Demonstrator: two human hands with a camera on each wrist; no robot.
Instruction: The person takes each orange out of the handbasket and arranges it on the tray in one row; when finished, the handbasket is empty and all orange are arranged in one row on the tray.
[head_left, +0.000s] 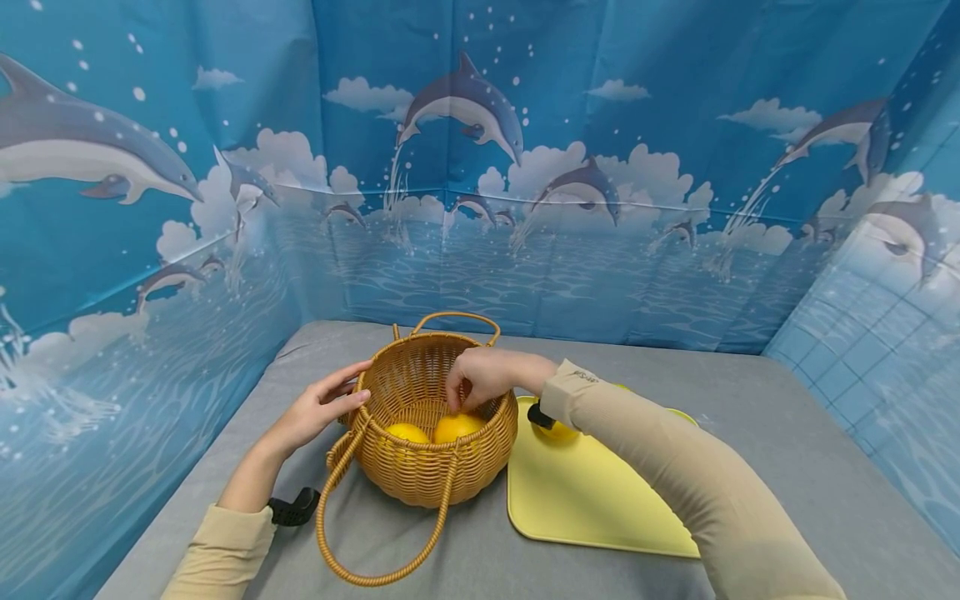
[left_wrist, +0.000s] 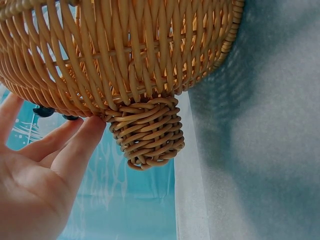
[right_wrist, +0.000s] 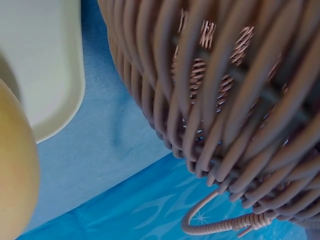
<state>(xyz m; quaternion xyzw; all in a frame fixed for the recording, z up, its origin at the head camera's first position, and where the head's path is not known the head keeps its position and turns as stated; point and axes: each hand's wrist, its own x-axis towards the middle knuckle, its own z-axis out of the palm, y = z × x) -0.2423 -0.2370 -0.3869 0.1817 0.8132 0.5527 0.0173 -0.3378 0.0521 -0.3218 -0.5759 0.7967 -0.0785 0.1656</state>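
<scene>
A round wicker basket (head_left: 438, 479) stands on the grey surface with two smooth yellow fruits inside, lemon- or orange-like. My left hand (head_left: 311, 417) touches its left rim, fingers mostly straight; in the left wrist view the fingertips (left_wrist: 95, 127) rest against the woven side near a small wicker stub (left_wrist: 147, 135). Reaching over the right rim, my right hand (head_left: 483, 379) has its fingers bent down and pinches the top of the right yellow fruit (head_left: 459, 427). The other yellow fruit (head_left: 407, 432) lies to its left, partly behind the front rim. The right wrist view does not show the fingers.
A pale yellow tray (head_left: 592, 504) lies right of the basket, partly under my right forearm. Another yellow fruit (right_wrist: 15, 165) is on it. One basket handle (head_left: 390, 575) hangs forward; the other (head_left: 457, 315) stands at the back. A dolphin-print curtain (head_left: 480, 250) encloses the surface.
</scene>
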